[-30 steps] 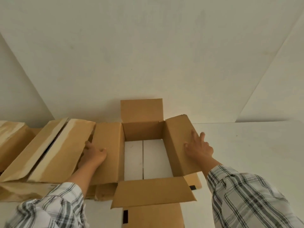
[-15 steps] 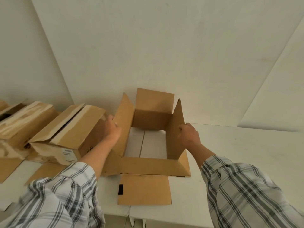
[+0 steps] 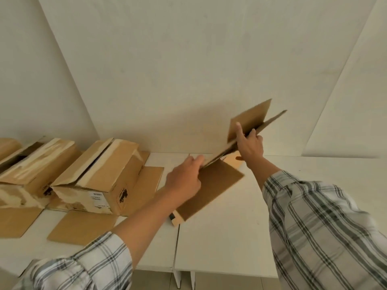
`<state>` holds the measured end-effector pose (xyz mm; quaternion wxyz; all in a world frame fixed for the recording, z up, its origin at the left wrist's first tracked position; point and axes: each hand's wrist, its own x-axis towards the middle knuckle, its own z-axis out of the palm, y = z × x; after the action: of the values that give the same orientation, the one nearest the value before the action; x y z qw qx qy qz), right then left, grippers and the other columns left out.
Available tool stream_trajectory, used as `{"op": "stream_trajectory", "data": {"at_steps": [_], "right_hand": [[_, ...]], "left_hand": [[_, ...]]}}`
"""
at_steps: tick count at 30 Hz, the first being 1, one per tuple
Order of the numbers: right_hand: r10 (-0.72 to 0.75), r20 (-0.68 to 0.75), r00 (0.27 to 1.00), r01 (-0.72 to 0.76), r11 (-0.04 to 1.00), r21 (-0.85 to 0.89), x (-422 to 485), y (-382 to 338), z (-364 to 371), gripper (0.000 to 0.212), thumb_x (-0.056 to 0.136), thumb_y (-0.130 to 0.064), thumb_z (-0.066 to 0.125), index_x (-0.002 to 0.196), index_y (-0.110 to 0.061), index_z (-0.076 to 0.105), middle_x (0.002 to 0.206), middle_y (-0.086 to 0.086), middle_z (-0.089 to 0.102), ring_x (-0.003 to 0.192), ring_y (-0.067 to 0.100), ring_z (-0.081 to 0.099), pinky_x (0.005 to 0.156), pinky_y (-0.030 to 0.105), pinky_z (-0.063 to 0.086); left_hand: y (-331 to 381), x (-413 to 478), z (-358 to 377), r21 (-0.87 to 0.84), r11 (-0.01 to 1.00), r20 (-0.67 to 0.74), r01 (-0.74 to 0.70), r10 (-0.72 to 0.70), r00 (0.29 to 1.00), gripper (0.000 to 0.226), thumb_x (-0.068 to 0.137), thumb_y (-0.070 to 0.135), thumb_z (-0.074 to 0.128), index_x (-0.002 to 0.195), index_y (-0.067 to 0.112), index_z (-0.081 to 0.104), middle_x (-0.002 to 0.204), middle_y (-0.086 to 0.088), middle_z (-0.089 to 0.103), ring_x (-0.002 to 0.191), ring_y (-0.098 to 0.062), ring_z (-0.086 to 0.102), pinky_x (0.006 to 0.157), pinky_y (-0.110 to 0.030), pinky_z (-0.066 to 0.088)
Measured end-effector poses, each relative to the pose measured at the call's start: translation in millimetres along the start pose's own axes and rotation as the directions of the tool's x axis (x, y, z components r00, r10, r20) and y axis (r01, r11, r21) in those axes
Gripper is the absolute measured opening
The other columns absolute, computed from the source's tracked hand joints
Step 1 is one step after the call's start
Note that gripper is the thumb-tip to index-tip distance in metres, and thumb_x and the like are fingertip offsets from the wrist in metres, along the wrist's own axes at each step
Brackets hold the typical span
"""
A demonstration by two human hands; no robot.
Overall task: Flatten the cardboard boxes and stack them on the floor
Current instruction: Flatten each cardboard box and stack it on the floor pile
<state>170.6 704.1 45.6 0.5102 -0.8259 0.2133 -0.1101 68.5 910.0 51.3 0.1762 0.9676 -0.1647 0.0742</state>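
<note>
A brown cardboard box, collapsed nearly flat, is tilted up over the white table, its far flaps in the air and its near flap touching the tabletop. My left hand grips its left edge near the middle. My right hand grips the upper part, thumb against the raised flap. Both arms wear plaid sleeves.
Two unflattened, taped boxes stand in a row at the table's left against the wall, bottom flaps spread out beneath them. A third box edge shows at far left. The table's front edge runs along the bottom, with floor below.
The open box standing on the table has been squeezed flat and lifted, tilted up to the right. Both hands moved right with it, and the view swung right.
</note>
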Motion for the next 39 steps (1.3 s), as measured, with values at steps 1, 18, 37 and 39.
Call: {"op": "stream_trajectory", "data": {"at_steps": [1,18,37,39], "right_hand": [[0.009,-0.005,1.000,-0.010,1.000,-0.018,0,1,0,0.113,0.074,-0.084,0.049,0.158,-0.019,0.012,0.158,0.009,0.017,0.134,0.036,0.039,0.093,0.048,0.054],[-0.055,0.145,0.988,0.037,0.991,0.128,31,87,-85,0.061,0.078,0.001,0.051,0.134,-0.024,0.051,0.115,0.000,0.063,0.108,0.024,0.059,0.092,0.040,0.054],[0.060,0.242,0.968,0.152,0.627,-0.764,131,299,-115,0.085,0.088,0.000,0.053,0.156,-0.020,0.007,0.157,0.016,0.023,0.126,0.036,0.048,0.093,0.044,0.046],[0.012,0.282,0.959,0.251,0.417,-0.873,135,309,-106,0.088,0.089,-0.006,0.055,0.157,-0.023,0.000,0.163,0.015,-0.010,0.149,0.040,0.009,0.116,0.058,0.018]], "left_hand": [[5,-3,0,-0.013,0.999,0.068,-0.032,0.033,0.997,0.026,0.094,0.007,0.047,0.096,0.030,0.035,0.101,0.001,0.050,0.076,-0.018,0.054,0.057,-0.032,0.046],[84,54,125,-0.077,0.993,0.333,0.085,-0.054,0.941,0.059,0.096,0.060,0.039,0.148,0.034,0.029,0.158,0.004,0.019,0.141,-0.033,0.022,0.110,-0.051,0.029],[97,119,325,0.176,0.976,0.660,0.129,-0.214,0.720,0.076,0.098,0.048,0.046,0.156,0.038,-0.001,0.164,-0.001,-0.015,0.150,-0.033,-0.008,0.118,-0.055,0.007],[94,129,334,0.181,0.976,0.656,0.122,-0.213,0.724,0.076,0.097,0.048,0.047,0.156,0.037,0.000,0.164,-0.002,-0.016,0.150,-0.033,-0.012,0.118,-0.056,0.004]]}}
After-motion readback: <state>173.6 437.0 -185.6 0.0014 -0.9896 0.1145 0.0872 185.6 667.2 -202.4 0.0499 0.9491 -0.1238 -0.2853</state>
